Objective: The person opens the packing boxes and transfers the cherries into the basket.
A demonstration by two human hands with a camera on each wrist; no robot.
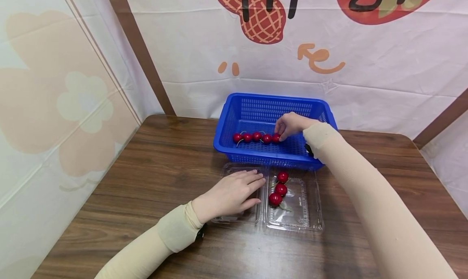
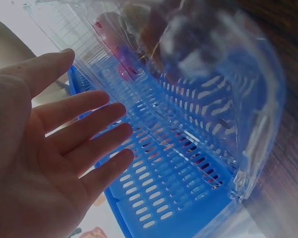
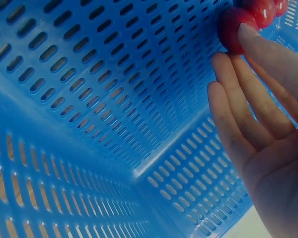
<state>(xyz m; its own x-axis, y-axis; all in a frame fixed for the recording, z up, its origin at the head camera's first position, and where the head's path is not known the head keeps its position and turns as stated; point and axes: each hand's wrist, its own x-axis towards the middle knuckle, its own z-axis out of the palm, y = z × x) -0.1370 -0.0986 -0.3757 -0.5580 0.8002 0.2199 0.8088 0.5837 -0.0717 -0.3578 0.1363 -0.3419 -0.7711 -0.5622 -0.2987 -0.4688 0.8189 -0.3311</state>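
Head view: the right hand (image 1: 290,125) is set inside the blue basket (image 1: 234,108), fingertips at the end cherry (image 1: 276,138) of a row of five. The left hand (image 1: 229,195) lies flat, fingers straight, on the clear clamshell (image 1: 310,218), which holds three cherries on the counter (image 1: 146,169).
Left wrist: palm spread wide, nothing held.
Right wrist: fingers relaxed, one fingertip touching the cherry; a pinch is probably not closed yet. Step judged: picking. Next, a closed pinch and a lift are called for.

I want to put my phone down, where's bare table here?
Bare wood lies left of the blue basket and along the table edges. The middle is crowded: clear clamshell, left hand, cherries.
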